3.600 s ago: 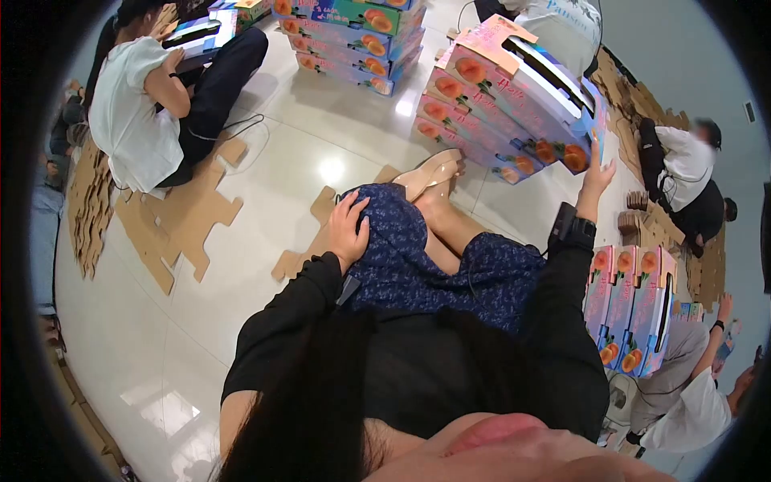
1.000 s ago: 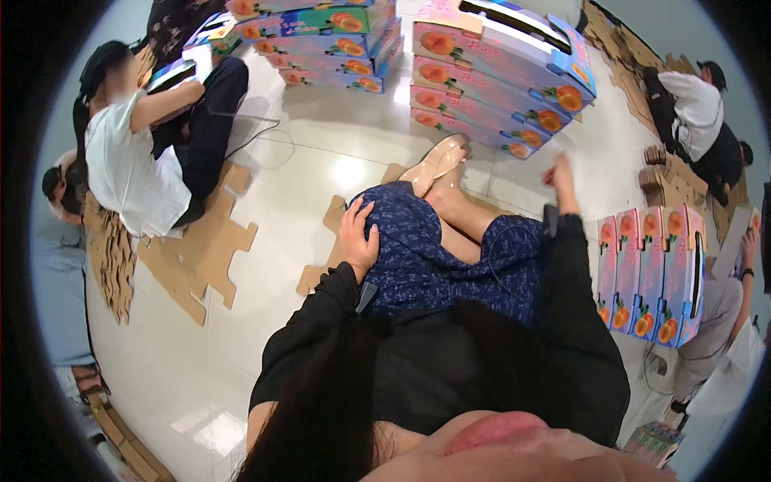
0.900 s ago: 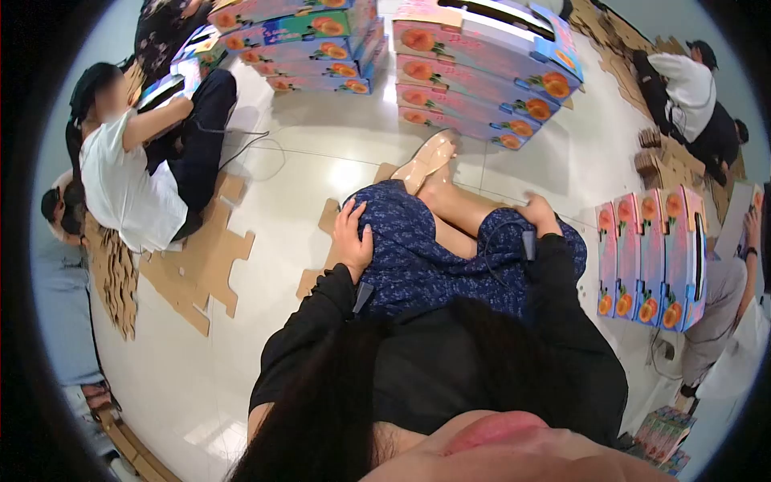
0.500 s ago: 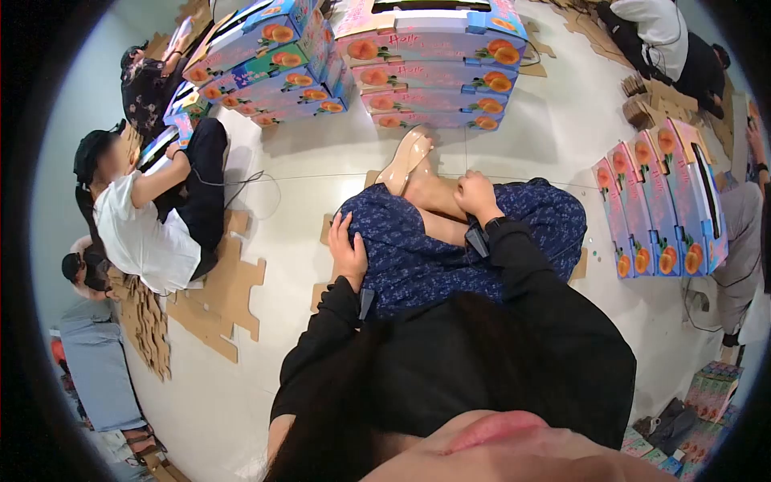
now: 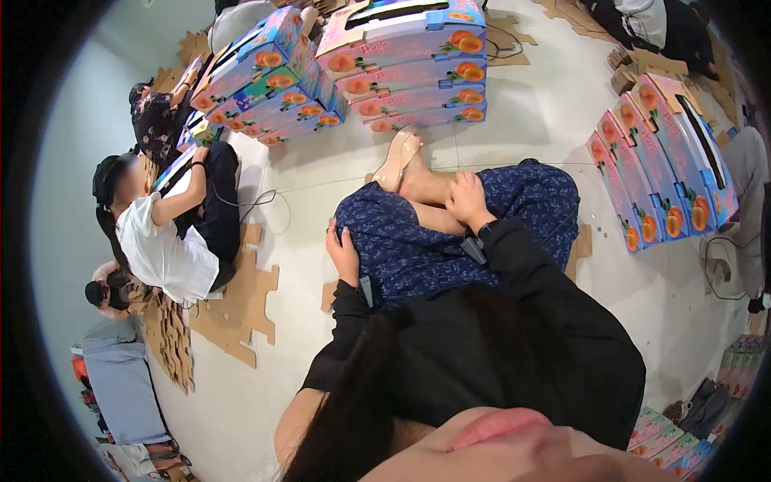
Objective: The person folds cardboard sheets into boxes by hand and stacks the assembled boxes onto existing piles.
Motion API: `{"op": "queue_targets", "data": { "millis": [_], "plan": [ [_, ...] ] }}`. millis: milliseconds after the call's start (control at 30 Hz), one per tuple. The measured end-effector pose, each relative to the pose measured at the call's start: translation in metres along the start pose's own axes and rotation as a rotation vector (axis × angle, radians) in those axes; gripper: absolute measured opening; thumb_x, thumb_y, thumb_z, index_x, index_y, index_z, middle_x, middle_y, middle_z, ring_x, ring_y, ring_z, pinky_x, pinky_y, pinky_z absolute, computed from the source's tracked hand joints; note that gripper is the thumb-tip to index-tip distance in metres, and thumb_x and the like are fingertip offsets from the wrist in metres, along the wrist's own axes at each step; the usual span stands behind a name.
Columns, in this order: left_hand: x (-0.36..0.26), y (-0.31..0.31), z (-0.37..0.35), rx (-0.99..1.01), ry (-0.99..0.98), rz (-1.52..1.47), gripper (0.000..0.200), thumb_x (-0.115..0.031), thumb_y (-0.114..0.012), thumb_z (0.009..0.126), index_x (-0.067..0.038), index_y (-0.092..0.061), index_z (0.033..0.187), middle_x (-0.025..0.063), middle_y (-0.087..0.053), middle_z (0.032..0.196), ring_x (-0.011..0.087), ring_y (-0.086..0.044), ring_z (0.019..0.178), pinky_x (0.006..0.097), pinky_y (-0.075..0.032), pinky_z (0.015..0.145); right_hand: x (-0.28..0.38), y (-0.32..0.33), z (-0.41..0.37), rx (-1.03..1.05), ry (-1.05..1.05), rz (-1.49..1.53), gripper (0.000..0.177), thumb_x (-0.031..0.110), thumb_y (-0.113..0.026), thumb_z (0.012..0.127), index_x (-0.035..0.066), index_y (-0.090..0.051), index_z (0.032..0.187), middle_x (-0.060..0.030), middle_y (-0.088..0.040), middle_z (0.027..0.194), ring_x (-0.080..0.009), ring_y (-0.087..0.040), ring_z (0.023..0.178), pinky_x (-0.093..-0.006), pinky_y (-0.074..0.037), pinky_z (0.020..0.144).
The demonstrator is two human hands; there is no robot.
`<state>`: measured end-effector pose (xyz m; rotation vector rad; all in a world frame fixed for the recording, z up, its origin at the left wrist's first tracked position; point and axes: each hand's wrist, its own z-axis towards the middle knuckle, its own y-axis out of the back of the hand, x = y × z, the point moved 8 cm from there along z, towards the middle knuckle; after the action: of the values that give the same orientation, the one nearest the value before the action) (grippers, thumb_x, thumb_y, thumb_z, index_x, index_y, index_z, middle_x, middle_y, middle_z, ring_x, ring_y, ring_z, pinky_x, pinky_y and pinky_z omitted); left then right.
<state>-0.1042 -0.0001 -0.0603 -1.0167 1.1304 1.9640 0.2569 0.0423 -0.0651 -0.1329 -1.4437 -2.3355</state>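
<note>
My left hand (image 5: 344,255) rests on the side of the dark blue patterned skirt (image 5: 385,241), over the knee, with its fingers apart and nothing in them. My right hand (image 5: 467,201) lies on the bare lower leg (image 5: 426,186) near the skirt's edge; its fingers are bent, and I cannot make out anything in them. A beige sandal (image 5: 397,161) is on the foot just beyond. Neither hand touches a box.
Stacked fruit-print boxes (image 5: 405,80) stand ahead, with another stack (image 5: 277,88) to their left. More boxes (image 5: 662,165) stand upright at right. Flat cardboard (image 5: 233,301) lies at left beside a seated person in white (image 5: 169,249). Other people sit farther off.
The view has turned slightly, shifting the surroundings. My right hand has moved a little over the lower leg. My left hand has slid slightly outward along the skirt.
</note>
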Motion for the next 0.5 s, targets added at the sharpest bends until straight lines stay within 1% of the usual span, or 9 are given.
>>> {"op": "queue_targets", "data": {
  "millis": [33, 133, 233, 333, 367, 467, 500],
  "plan": [
    [-0.002, 0.001, 0.000, 0.005, -0.003, 0.007, 0.044, -0.018, -0.057, 0.095, 0.003, -0.054, 0.134, 0.0235, -0.055, 0.137, 0.0369, -0.050, 0.129, 0.0430, -0.035, 0.111, 0.001, -0.007, -0.004, 0.075, -0.011, -0.025, 0.027, 0.018, -0.065, 0.068, 0.004, -0.066, 0.092, -0.0181, -0.056, 0.104, -0.0368, -0.051, 0.108, -0.0482, -0.039, 0.102],
    [-0.006, 0.002, -0.005, -0.003, -0.004, 0.031, 0.044, -0.021, -0.057, 0.096, 0.003, -0.054, 0.134, 0.0236, -0.055, 0.137, 0.0372, -0.050, 0.129, 0.0432, -0.035, 0.111, 0.008, -0.006, -0.014, -0.009, 0.057, -0.047, 0.035, 0.017, -0.063, 0.070, 0.004, -0.068, 0.102, -0.0193, -0.057, 0.108, -0.0381, -0.050, 0.112, -0.0495, -0.036, 0.107],
    [-0.008, 0.007, -0.008, -0.025, 0.003, 0.091, 0.046, -0.026, -0.058, 0.097, 0.002, -0.054, 0.134, 0.0239, -0.056, 0.136, 0.0371, -0.050, 0.128, 0.0433, -0.035, 0.111, 0.006, -0.013, -0.020, 0.026, 0.050, -0.054, 0.041, 0.016, -0.061, 0.071, 0.005, -0.068, 0.109, -0.0203, -0.057, 0.115, -0.0392, -0.049, 0.118, -0.0508, -0.033, 0.111],
    [-0.015, 0.011, -0.011, -0.053, -0.034, 0.050, 0.046, -0.028, -0.058, 0.098, 0.003, -0.057, 0.132, 0.0246, -0.058, 0.133, 0.0365, -0.052, 0.125, 0.0415, -0.037, 0.109, 0.011, -0.007, -0.023, -0.008, 0.083, -0.027, 0.041, 0.016, -0.061, 0.071, 0.005, -0.068, 0.110, -0.0211, -0.057, 0.119, -0.0395, -0.048, 0.122, -0.0513, -0.032, 0.112],
    [-0.017, 0.012, -0.012, -0.056, -0.031, 0.012, 0.047, -0.028, -0.059, 0.098, 0.003, -0.057, 0.133, 0.0254, -0.059, 0.131, 0.0366, -0.054, 0.124, 0.0404, -0.039, 0.107, 0.005, -0.014, -0.023, 0.125, 0.037, 0.005, 0.043, 0.017, -0.062, 0.071, 0.005, -0.068, 0.112, -0.0213, -0.058, 0.120, -0.0393, -0.047, 0.124, -0.0512, -0.031, 0.113],
    [-0.007, 0.013, -0.013, -0.015, -0.011, -0.079, 0.048, -0.028, -0.059, 0.098, 0.004, -0.056, 0.134, 0.0257, -0.058, 0.133, 0.0363, -0.054, 0.124, 0.0399, -0.039, 0.108, 0.005, 0.002, -0.020, 0.176, -0.014, 0.014, 0.042, 0.021, -0.064, 0.073, 0.004, -0.069, 0.112, -0.0199, -0.061, 0.119, -0.0393, -0.049, 0.123, -0.0489, -0.035, 0.110],
    [-0.011, 0.014, -0.014, -0.012, 0.003, -0.105, 0.049, -0.028, -0.059, 0.099, 0.004, -0.055, 0.136, 0.0253, -0.058, 0.133, 0.0355, -0.054, 0.125, 0.0393, -0.039, 0.108, 0.000, 0.007, -0.016, 0.168, -0.071, 0.075, 0.042, 0.022, -0.065, 0.073, 0.005, -0.069, 0.111, -0.0191, -0.061, 0.120, -0.0390, -0.050, 0.122, -0.0481, -0.037, 0.109]
  ]
}}
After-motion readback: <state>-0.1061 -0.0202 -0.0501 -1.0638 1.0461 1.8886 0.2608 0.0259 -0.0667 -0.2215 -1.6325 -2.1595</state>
